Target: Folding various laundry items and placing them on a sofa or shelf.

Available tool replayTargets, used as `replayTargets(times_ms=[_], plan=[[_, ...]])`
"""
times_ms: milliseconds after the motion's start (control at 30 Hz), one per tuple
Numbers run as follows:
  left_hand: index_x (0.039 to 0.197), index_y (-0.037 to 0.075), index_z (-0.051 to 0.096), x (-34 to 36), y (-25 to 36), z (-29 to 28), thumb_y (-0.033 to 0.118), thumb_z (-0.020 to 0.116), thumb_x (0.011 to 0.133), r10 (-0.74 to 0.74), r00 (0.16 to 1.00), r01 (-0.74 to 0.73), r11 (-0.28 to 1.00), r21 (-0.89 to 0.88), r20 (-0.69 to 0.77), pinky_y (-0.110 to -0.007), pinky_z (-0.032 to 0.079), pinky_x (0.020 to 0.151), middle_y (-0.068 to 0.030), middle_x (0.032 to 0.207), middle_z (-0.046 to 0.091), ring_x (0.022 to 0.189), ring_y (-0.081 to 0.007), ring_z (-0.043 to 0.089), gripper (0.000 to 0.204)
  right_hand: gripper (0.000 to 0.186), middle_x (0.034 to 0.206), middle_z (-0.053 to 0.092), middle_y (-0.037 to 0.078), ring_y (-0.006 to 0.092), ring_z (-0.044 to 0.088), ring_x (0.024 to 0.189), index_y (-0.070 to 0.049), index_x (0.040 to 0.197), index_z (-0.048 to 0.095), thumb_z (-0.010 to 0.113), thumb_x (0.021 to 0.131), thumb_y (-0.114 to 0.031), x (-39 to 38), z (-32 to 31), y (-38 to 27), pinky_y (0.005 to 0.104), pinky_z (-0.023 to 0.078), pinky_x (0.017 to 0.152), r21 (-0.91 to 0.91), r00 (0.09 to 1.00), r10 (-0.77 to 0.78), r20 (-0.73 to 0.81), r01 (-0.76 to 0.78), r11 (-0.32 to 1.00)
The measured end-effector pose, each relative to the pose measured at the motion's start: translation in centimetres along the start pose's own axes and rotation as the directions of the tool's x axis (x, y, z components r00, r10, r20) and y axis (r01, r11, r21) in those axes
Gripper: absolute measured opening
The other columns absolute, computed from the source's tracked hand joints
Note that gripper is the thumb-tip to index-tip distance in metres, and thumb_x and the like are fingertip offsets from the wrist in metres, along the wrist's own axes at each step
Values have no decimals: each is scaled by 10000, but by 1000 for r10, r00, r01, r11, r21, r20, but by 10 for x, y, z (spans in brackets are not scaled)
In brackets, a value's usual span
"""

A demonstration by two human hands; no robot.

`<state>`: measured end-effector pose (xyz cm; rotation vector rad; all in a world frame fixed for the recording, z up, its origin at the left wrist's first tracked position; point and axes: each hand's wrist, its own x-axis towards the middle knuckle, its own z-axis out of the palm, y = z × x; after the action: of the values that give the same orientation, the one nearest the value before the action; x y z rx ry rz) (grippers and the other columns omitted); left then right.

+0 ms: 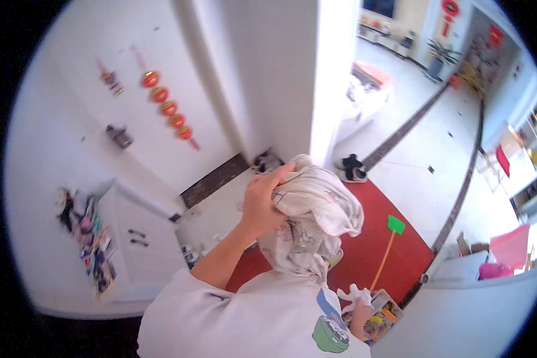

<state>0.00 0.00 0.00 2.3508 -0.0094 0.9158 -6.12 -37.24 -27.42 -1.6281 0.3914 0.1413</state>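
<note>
My left hand (261, 206) is raised in front of me, its fingers curled over a bunched, pale beige cloth (319, 200) with faint printed marks. The cloth hangs in thick folds and hides part of the floor. Low on the right, my right hand (359, 316) is closed on a small crumpled white cloth (356, 295), partly cut off by my white shirt. Right beside that hand is a clear box (392, 316) packed with small colourful things.
A green fly swatter (395, 225) with an orange handle lies on the red mat (370, 232). Black shoes (353, 168) sit near the wall corner. To the left stands a white cabinet (155, 250) with odds and ends on top, below a door (191, 89) hung with red lantern decorations.
</note>
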Motion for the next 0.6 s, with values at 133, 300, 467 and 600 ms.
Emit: replayTargets(times_ms=[133,300,467,600], plan=[[1118,116,489,44,21,102,182,711,533,-99,995,100,995,-17,25,-313,363,740,-81,819,593,763,-205,560,630,349,928,574,145,209,558,828,82,1059,477,521,772,-112,84,-57,-24,307,430,690,-308,995,83,-49,-94,947],[1097,101,506,115,9,199,151,719,523,-104,994,106,993,-54,41,-322,405,686,-92,799,589,753,-227,560,614,308,850,590,128,203,565,755,77,995,515,552,751,-107,147,-66,-34,310,437,643,-461,979,46,-201,-136,877],[1115,86,485,195,8,285,108,702,539,-126,991,131,971,-201,41,-312,440,667,-117,831,582,730,-261,559,616,287,874,592,142,193,562,775,68,998,521,546,752,-78,241,-102,-50,301,433,670,-275,981,-16,-193,-39,961],[1125,89,476,250,15,332,99,698,541,-118,992,127,970,-208,55,-315,439,667,-121,851,577,722,-260,560,625,291,889,590,156,209,569,790,75,999,516,541,754,-81,314,-129,-83,308,434,676,-244,966,-39,-256,-26,969]])
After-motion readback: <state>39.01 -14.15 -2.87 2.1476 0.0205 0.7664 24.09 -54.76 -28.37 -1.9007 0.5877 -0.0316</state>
